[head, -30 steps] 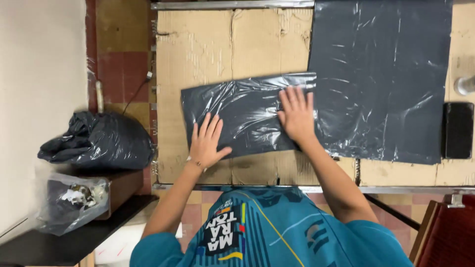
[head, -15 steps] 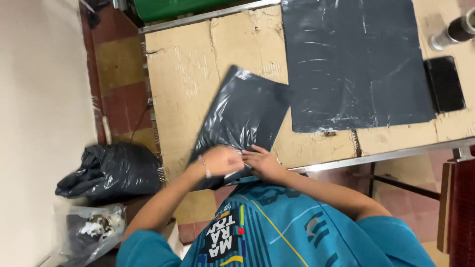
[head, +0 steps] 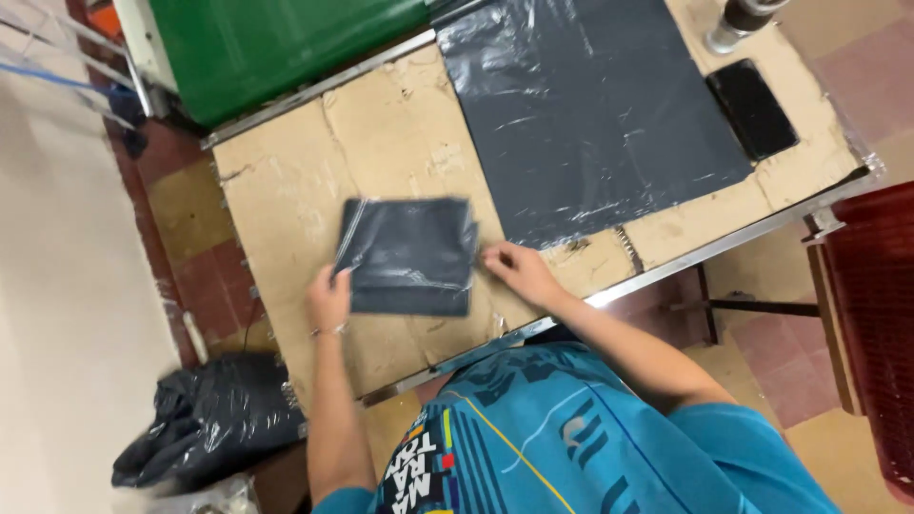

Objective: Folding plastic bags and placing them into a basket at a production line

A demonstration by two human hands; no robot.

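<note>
A folded dark grey plastic packet lies on the cardboard-covered table. My left hand grips its lower left corner. My right hand rests on the cardboard just right of the packet, fingers pointing at its right edge; whether it touches the packet is unclear. A stack of large flat dark grey plastic bags lies spread on the table beyond and to the right of the packet.
A black phone and a dark cylinder sit at the table's far right. A green panel stands behind the table. A black plastic bundle lies on the floor at left. A dark red crate is at right.
The long flat bag under both palms has been folded into a small rectangle. My hands moved from pressing on it to its sides, and the view has swung and tilted.
</note>
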